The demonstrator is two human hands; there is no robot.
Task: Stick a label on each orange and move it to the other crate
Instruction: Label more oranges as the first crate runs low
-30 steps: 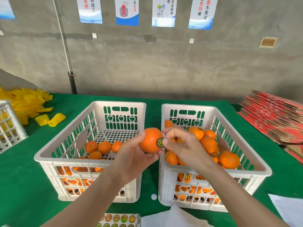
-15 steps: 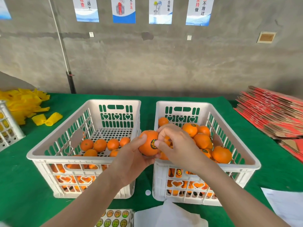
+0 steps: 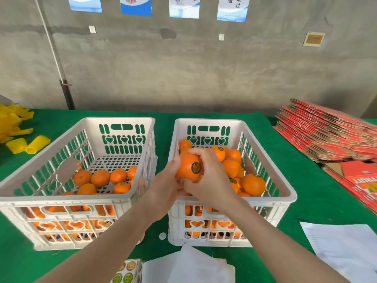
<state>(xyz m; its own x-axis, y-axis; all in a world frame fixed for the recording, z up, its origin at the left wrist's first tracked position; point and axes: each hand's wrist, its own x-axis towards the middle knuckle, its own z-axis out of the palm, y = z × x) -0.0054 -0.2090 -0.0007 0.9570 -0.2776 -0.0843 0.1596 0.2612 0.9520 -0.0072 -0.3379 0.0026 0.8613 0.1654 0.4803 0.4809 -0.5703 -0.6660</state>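
Nearest us lay a sheet of round green-and-gold stickers on the green-clothed counter. Our left hand and right hand both curled around one round orange fruit, its dark round label facing us, over the left side of the right white slotted plastic crate. The left white slotted plastic crate held loose oranges.

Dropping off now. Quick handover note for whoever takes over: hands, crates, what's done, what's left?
Left hand and right hand both grip one orange, label on it, above the right crate.
Done: this orange is labelled; several oranges in that crate show labels.
Left: set it down there, then label the oranges in the left crate. Sticker sheet lies at the near edge.
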